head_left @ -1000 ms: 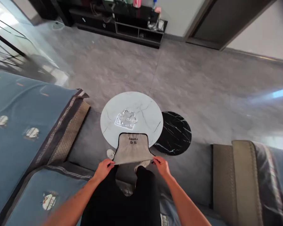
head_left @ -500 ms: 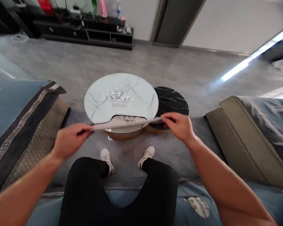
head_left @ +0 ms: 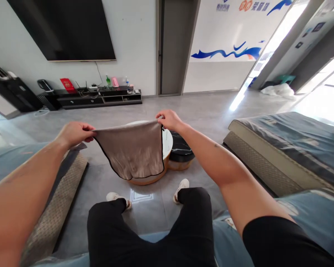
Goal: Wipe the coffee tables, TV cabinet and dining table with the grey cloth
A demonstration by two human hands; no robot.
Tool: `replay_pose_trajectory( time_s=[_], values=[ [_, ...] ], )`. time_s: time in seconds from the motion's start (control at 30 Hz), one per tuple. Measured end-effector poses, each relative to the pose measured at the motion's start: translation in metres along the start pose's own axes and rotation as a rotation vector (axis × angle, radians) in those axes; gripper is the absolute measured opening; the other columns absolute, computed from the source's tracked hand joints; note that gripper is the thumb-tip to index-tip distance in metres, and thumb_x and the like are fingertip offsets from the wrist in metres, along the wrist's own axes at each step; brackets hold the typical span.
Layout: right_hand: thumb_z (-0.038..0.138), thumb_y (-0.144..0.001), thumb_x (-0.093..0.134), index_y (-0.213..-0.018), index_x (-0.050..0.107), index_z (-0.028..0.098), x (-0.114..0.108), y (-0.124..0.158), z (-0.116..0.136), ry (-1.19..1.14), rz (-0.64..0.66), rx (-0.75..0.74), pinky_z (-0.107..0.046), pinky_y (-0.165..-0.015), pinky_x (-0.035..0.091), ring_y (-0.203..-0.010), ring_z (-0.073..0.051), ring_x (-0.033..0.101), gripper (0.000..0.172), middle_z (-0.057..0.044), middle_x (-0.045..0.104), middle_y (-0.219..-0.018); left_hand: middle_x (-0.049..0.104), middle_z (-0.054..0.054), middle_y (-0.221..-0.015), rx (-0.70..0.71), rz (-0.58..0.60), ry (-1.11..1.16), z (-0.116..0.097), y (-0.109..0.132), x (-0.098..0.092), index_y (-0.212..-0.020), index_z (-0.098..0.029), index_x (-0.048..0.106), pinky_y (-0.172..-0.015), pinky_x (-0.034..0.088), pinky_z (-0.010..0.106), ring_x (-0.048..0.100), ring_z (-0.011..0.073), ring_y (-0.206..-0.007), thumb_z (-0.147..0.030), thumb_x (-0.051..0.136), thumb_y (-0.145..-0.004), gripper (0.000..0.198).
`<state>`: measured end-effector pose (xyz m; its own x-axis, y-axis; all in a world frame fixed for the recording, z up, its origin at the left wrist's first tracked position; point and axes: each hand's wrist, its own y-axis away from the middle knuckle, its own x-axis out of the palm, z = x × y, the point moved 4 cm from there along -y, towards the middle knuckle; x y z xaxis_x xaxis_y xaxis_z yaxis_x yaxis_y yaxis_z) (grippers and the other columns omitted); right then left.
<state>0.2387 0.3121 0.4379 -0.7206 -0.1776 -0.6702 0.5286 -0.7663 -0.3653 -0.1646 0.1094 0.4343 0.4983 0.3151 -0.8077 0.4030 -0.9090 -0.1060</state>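
Observation:
A grey-brown towel [head_left: 132,150] with black edging hangs spread out in the air between my hands. My left hand [head_left: 74,134] pinches its upper left corner. At the upper right corner, the fingers of my right hand [head_left: 169,119] are closed on the cloth. Its lower edge dangles freely in front of the round white marble-topped table [head_left: 167,142], covering most of that top. Beside it stands a lower round table with a black top [head_left: 180,144].
Sofa sections flank me, one at the left [head_left: 58,200] and one at the right [head_left: 269,148]. Across the grey floor [head_left: 206,105], a black TV cabinet [head_left: 100,98] stands against the wall below a large television [head_left: 64,29]. A dark door [head_left: 174,48] is right of it.
Both hands have risen in view, lifting the towel from a taut, narrow strip into a hanging sheet. My view has tilted up, bringing the television and wall into sight.

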Motion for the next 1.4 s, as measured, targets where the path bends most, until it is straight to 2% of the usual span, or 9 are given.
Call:
replay_pose_trajectory(
  time_s=[0.3, 0.57, 0.7, 0.83, 0.93, 1.03, 1.13, 1.23, 1.4],
  values=[
    [0.011, -0.087, 0.079, -0.087, 0.078, 0.009, 0.037, -0.049, -0.062, -0.283, 0.138, 0.35, -0.02, -0.055, 0.048, -0.048, -0.008, 0.058, 0.002, 0.001, 0.065, -0.059, 0.077, 0.005, -0.073, -0.083, 0.071, -0.072, 0.0, -0.066, 0.028, -0.109, -0.011, 0.08, -0.075, 0.052, 0.029, 0.07, 0.0201, -0.07, -0.037, 0.079, -0.089, 0.033],
    [0.016, -0.084, 0.073, -0.1, 0.083, 0.014, 0.017, -0.05, -0.077, -0.187, -0.086, -0.001, -0.025, -0.076, 0.054, -0.075, -0.014, 0.068, 0.019, -0.002, 0.075, -0.079, 0.077, 0.003, -0.081, 0.209, -0.205, 0.024, 0.007, -0.056, 0.028, -0.114, -0.02, 0.083, -0.086, 0.055, 0.034, 0.071, 0.0226, -0.081, -0.048, 0.07, -0.084, 0.043],
    [0.014, -0.085, 0.074, -0.091, 0.084, 0.019, 0.073, 0.033, -0.122, -0.086, -0.03, -0.02, -0.032, -0.092, 0.055, -0.093, -0.02, 0.069, 0.013, -0.006, 0.077, -0.095, 0.078, 0.007, -0.104, 0.358, -0.059, 0.017, 0.064, -0.002, 0.116, -0.098, -0.024, 0.085, -0.1, 0.054, 0.036, 0.071, 0.0257, -0.1, -0.048, 0.064, -0.089, 0.033],
    [0.006, -0.079, 0.073, -0.08, 0.082, 0.02, 0.16, 0.132, -0.185, -0.062, 0.168, 0.134, -0.041, -0.104, 0.054, -0.111, -0.026, 0.07, 0.016, -0.012, 0.075, -0.119, 0.074, 0.013, -0.122, 0.234, 0.136, 0.034, 0.132, 0.053, 0.23, -0.09, -0.025, 0.084, -0.103, 0.055, 0.041, 0.071, 0.0289, -0.112, -0.041, 0.059, -0.086, 0.03],
    [0.007, -0.081, 0.067, -0.081, 0.08, 0.02, 0.197, 0.179, -0.21, -0.131, 0.235, 0.144, -0.045, -0.113, 0.051, -0.131, -0.028, 0.066, 0.018, -0.013, 0.069, -0.143, 0.071, 0.014, -0.138, 0.175, 0.242, 0.083, 0.158, 0.083, 0.274, -0.091, -0.024, 0.08, -0.11, 0.053, 0.046, 0.069, 0.0305, -0.124, -0.034, 0.054, -0.088, 0.028],
    [0.013, -0.084, 0.064, -0.084, 0.077, 0.022, 0.204, 0.195, -0.216, -0.217, 0.234, 0.12, -0.043, -0.107, 0.054, -0.129, -0.028, 0.068, 0.016, -0.011, 0.071, -0.143, 0.072, 0.012, -0.14, 0.163, 0.361, 0.178, 0.162, 0.097, 0.28, -0.088, -0.023, 0.074, -0.112, 0.052, 0.047, 0.069, 0.0312, -0.127, -0.035, 0.057, -0.088, 0.02],
    [0.022, -0.087, 0.063, -0.091, 0.076, 0.022, 0.199, 0.188, -0.216, -0.275, 0.282, 0.212, -0.034, -0.08, 0.059, -0.089, -0.023, 0.076, 0.013, -0.007, 0.08, -0.1, 0.078, 0.01, -0.12, 0.023, 0.521, 0.331, 0.159, 0.098, 0.27, -0.094, -0.023, 0.071, -0.09, 0.061, 0.041, 0.075, 0.0278, -0.101, -0.044, 0.062, -0.092, 0.024],
    [0.03, -0.088, 0.062, -0.092, 0.074, 0.021, 0.189, 0.165, -0.215, -0.325, 0.314, 0.35, -0.026, -0.057, 0.049, -0.053, -0.016, 0.064, 0.015, 0.003, 0.066, -0.064, 0.077, 0.005, -0.088, -0.1, 0.589, 0.443, 0.15, 0.085, 0.255, -0.098, -0.021, 0.07, -0.074, 0.059, 0.035, 0.073, 0.0236, -0.079, -0.051, 0.067, -0.092, 0.031],
    [0.026, -0.079, 0.065, -0.086, 0.072, 0.02, 0.179, 0.108, -0.213, -0.386, 0.447, 0.383, -0.023, -0.048, 0.042, -0.044, -0.011, 0.056, 0.012, 0.005, 0.064, -0.062, 0.068, -0.001, -0.069, -0.16, 0.739, 0.459, 0.133, 0.043, 0.235, -0.092, -0.02, 0.067, -0.056, 0.051, 0.027, 0.071, 0.0211, -0.066, -0.046, 0.074, -0.085, 0.028]
  ],
)
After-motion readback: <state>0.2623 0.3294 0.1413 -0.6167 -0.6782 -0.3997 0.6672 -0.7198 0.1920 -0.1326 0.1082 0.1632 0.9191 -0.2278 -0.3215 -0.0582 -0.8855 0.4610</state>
